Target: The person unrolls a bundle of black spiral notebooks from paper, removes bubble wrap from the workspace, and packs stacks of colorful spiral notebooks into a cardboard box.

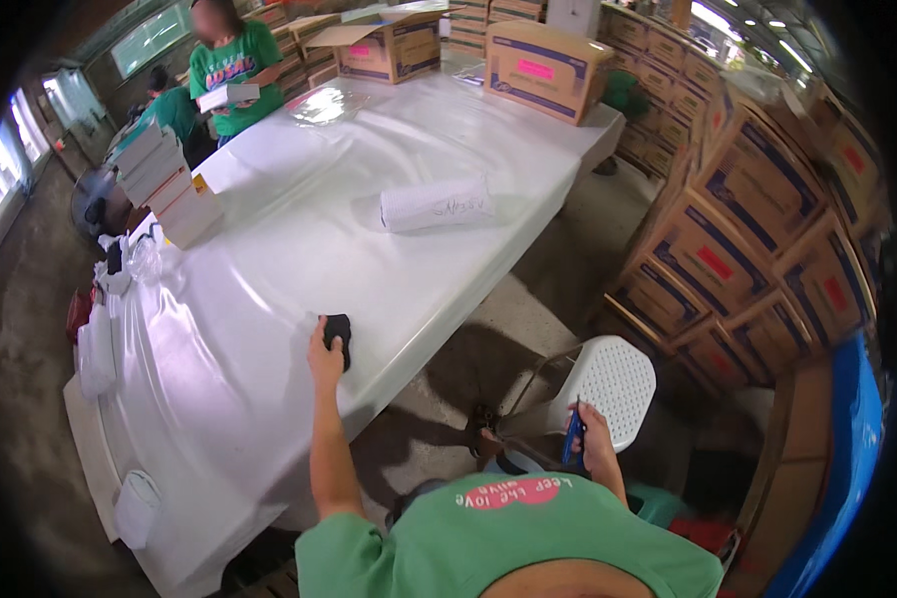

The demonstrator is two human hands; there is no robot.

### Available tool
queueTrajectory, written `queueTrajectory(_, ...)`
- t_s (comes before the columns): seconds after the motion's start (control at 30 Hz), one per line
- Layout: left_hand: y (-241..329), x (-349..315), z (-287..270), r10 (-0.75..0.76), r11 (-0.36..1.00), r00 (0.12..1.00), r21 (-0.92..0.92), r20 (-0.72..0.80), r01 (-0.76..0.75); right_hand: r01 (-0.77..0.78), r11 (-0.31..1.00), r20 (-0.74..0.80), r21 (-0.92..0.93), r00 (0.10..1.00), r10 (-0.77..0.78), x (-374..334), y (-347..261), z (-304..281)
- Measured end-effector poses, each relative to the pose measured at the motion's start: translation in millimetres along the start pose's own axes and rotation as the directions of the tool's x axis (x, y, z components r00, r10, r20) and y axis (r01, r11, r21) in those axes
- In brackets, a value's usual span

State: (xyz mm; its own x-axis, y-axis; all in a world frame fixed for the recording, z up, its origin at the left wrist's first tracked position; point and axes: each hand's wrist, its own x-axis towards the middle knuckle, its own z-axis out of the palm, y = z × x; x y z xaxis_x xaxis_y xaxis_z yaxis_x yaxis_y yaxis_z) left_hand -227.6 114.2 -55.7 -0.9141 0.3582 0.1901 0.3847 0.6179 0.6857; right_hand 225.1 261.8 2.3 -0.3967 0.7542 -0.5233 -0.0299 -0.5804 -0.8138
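My left hand (pixel 325 359) reaches out over the white-covered table (pixel 269 269). Its fingers curl around a small black object (pixel 339 332) with a rounded, slightly waisted outline, which rests on or just above the cover. I cannot tell its exact kind. Off the table on the right, my right hand (pixel 596 442) is closed around a slim blue tool (pixel 572 437), pointing upward with a dark tip; pen or cutter, I cannot tell. A white wrapped roll (pixel 437 205) with handwriting lies farther along the table.
A white stool (pixel 613 389) stands beside my right hand. Stacked brown cartons (pixel 713 249) rise at the right. Two cartons (pixel 543 70) sit at the table's far end. A stack of white boxes (pixel 164 184) stands at the left edge, near a person in green (pixel 234 75) holding a white box.
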Motion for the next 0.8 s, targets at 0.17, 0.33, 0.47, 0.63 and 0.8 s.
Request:
queueTrajectory(0.17, 44.0, 34.8, 8.3, 0.192, 0.934, 0.925, 0.351, -0.328, -0.07, 0.133, 0.99, 0.024, -0.036, 0.991, -0.133, 98.1, -74.6, 24.3)
queueTrajectory(0.33, 137.3, 45.4, 52.0, 0.029, 0.929, 0.999, -0.37, 0.02, -0.02, 0.33, 0.887, 0.253, -0.323, 0.933, -0.255, 180.9, -148.4, 68.4)
queueTrajectory(0.47, 161.2, 63.2, 90.7, -0.058, 0.873, 0.993, -0.477, 0.101, 0.1, 0.519, 0.659, 0.506, -0.544, 0.83, -0.236, 235.3, -210.3, 113.1)
queueTrajectory(0.63, 165.7, 107.3, 129.7, -0.018, 0.913, 1.0, -0.408, 0.003, 0.018, 0.771, -0.141, 0.782, -0.621, 0.596, -0.184, 264.9, -270.9, 233.8)
queueTrajectory(0.8, 172.0, 147.1, 168.4, -0.117, 0.88, 0.986, -0.473, -0.119, 0.047, 0.778, -0.489, 0.887, -0.395, 0.461, 0.018, 312.3, -262.5, 344.0)
